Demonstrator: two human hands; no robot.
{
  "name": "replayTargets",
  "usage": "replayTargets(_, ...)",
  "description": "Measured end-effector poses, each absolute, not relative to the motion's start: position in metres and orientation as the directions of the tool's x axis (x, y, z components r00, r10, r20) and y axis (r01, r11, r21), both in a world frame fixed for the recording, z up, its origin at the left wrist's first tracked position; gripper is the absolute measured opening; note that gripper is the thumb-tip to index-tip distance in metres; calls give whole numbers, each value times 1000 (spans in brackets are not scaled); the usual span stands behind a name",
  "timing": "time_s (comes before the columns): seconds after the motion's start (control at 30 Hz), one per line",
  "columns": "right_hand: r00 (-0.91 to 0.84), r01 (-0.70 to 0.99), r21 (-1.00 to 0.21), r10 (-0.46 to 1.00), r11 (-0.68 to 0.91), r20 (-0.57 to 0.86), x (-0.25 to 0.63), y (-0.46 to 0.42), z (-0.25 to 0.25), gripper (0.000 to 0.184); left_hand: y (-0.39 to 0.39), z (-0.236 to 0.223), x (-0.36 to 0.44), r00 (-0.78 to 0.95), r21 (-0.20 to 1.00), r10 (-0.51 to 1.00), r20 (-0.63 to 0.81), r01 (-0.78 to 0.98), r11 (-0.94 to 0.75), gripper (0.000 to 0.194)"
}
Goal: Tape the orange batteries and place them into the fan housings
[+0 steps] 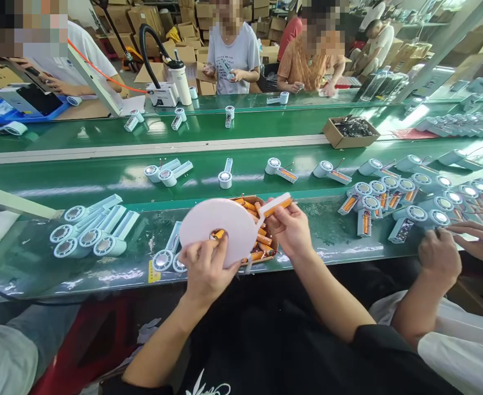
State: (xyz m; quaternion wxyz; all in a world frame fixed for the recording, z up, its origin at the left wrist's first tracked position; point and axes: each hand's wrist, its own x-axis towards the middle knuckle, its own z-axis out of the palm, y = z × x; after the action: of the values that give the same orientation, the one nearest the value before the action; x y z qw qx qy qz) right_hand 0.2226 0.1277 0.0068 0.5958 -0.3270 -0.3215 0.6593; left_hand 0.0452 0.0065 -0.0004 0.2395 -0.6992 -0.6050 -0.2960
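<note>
Left hand [207, 270], lower centre, fingers curled on white tape roll [225, 219], thumb near its central hole. Right hand [293, 227], right of centre, pinching orange battery [275, 206] with white strip [281, 198] along top, between thumb and fingers. Tape end runs from roll to battery. Box of orange batteries [273, 253] on worktop [327, 241], partly behind roll. Light-blue fan housings [110, 246] grouped at left; others with batteries fitted [365, 222] clustered at right. Co-worker's hands [441, 253] at right edge.
</note>
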Motion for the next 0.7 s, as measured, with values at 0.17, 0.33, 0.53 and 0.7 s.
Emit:
replayTargets(0.17,141,-564,-814,987,139,71,261,159,16,34,21,-1,54,252,41,811,529,946,-321,59)
replayTargets(0.33,630,-491,-597,732,634,258,370,217,43,3,37,-1,23,364,184,895,257,891,-415,75)
replayTargets(0.53,284,-506,-794,934,337,216,331,205,23,46,177,33,-9,102,312,994,-37,946,-85,52)
replayTargets(0.7,114,-500,-844,981,194,157,266,188,10,55,297,28,21,32,179,989,-146,984,-6,53)
